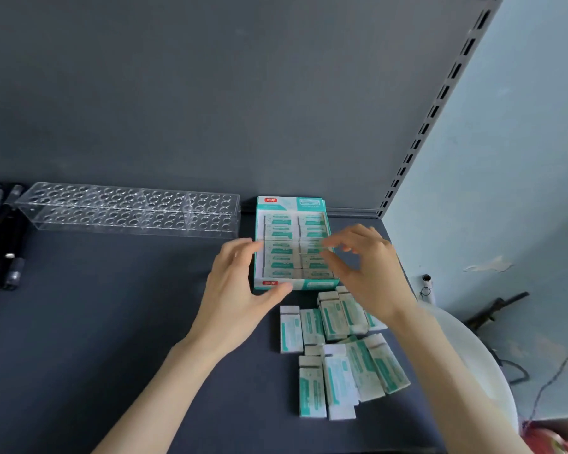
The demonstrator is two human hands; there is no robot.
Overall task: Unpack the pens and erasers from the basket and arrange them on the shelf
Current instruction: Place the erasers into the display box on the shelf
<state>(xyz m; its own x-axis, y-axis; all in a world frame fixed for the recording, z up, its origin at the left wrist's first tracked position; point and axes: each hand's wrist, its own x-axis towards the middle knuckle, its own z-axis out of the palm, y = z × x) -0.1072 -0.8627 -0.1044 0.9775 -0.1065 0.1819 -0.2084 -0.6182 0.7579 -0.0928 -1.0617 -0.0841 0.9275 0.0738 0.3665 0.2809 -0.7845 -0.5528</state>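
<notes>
Grey shelf | loose erasers just in front of eraser box | my left hand spread at box's left edge | my right hand loose over box, holding nothing

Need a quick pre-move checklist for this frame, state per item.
1. Eraser box flat on the shelf: ok.
2. Left hand touching the box's left side, thumb at its front: ok.
3. Right hand free, hovering over the box: ok, though blurred.
4. Free slot in the box: none visible, not ok.
5. Loose erasers tidied: not ok, scattered before the box.
6. Pens in the clear rack: not ok, rack empty.
</notes>
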